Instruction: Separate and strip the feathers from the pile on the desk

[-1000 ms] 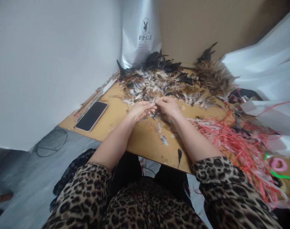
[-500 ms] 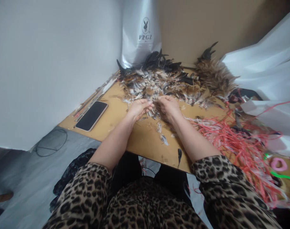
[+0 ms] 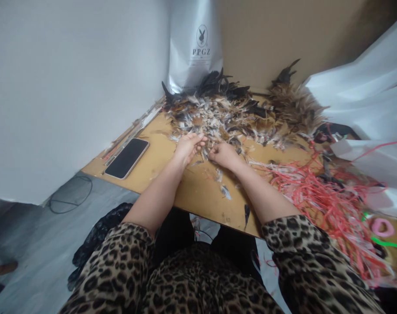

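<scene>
A heap of brown, white and black feathers (image 3: 224, 111) covers the far half of a tan wooden table (image 3: 172, 179). My left hand (image 3: 189, 146) rests at the heap's near edge, fingers curled around a small bunch of feathers. My right hand (image 3: 222, 155) sits just to its right, knuckles up, fingers pinched down into feathers on the table. A few loose feathers (image 3: 223, 191) lie on the board between my forearms.
A black phone (image 3: 127, 158) lies at the table's left edge. A silver bag (image 3: 195, 43) stands against the wall behind the heap. Tangled red and pink strings (image 3: 319, 192) spread over the right side, beside white plastic sheets (image 3: 364, 96) and a pink ring (image 3: 382, 227).
Both hands have dropped from a raised pinch above the table to the heap's edge. My right hand has lowered onto the board and moved slightly left.
</scene>
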